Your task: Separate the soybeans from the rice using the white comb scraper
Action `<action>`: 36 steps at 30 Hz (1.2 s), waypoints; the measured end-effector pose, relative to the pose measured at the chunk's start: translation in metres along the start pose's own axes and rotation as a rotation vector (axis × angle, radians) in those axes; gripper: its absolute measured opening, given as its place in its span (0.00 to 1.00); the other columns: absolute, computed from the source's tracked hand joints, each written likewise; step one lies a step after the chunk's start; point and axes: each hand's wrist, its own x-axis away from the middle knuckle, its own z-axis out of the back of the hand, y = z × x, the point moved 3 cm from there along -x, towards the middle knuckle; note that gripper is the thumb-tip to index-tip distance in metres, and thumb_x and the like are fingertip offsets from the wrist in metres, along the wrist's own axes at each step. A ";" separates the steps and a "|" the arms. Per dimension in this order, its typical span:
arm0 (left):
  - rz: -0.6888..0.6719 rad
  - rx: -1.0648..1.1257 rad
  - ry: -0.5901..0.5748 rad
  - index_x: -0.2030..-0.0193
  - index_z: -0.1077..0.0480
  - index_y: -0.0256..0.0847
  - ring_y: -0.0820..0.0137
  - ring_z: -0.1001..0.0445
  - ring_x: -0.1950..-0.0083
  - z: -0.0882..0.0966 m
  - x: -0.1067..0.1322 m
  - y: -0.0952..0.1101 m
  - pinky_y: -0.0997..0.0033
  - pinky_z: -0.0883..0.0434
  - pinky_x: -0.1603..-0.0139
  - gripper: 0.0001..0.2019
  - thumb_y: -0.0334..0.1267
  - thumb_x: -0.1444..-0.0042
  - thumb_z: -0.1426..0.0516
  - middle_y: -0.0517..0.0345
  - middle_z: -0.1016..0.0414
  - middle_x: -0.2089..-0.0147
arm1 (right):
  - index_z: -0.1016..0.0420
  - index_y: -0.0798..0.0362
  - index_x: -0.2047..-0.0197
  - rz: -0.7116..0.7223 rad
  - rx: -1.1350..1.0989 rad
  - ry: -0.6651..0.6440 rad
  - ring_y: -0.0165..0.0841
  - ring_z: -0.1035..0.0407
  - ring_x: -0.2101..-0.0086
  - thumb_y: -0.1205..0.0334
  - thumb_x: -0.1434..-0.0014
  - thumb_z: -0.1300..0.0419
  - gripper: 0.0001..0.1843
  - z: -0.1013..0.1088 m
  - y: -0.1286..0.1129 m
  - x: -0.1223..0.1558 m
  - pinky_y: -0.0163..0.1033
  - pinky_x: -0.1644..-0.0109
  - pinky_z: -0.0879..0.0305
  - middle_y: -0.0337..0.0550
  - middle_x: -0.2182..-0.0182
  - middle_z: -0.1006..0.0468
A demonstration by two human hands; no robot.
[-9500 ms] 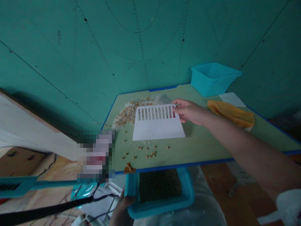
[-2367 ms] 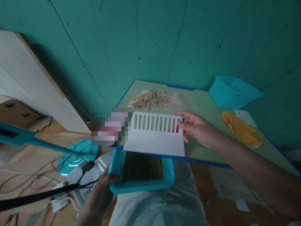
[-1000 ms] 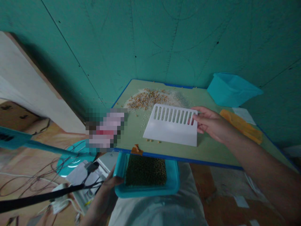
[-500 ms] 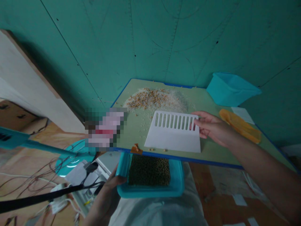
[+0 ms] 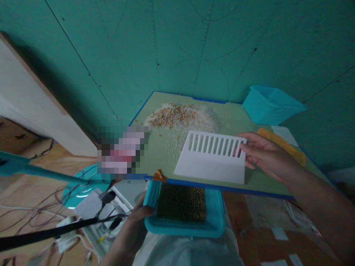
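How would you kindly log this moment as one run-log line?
right hand: grips white slotted scraper at table near edge | left hand: holds teal tray of green beans below edge | grain pile: far side

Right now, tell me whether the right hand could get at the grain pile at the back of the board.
Probably yes: the right hand holds the scraper just short of the grain pile, with nothing between.

The white slotted scraper [image 5: 212, 162] stands tilted at the table's near edge, above the bean-filled teal tray [image 5: 185, 226].
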 end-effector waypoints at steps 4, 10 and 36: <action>0.004 0.006 0.003 0.54 0.26 0.45 0.52 0.24 0.53 -0.004 0.003 0.002 0.61 0.27 0.57 0.26 0.28 0.66 0.38 0.59 0.17 0.63 | 0.32 0.48 0.62 0.107 -0.053 0.073 0.26 0.37 0.81 0.55 0.58 0.31 0.21 0.008 -0.009 -0.022 0.30 0.84 0.48 0.36 0.76 0.26; -0.022 0.053 -0.032 0.53 0.26 0.45 0.52 0.25 0.51 -0.007 0.009 0.006 0.60 0.29 0.53 0.27 0.28 0.66 0.39 0.59 0.17 0.62 | 0.33 0.47 0.61 0.150 -0.050 0.028 0.27 0.35 0.80 0.59 0.53 0.34 0.16 0.011 -0.010 -0.057 0.31 0.83 0.46 0.36 0.73 0.25; -0.043 0.030 -0.114 0.58 0.23 0.47 0.57 0.27 0.49 -0.010 -0.003 0.005 0.64 0.32 0.51 0.20 0.27 0.60 0.43 0.63 0.17 0.67 | 0.31 0.47 0.61 0.005 -0.052 -0.055 0.26 0.34 0.80 0.60 0.51 0.36 0.13 0.003 0.005 -0.052 0.29 0.81 0.44 0.35 0.76 0.26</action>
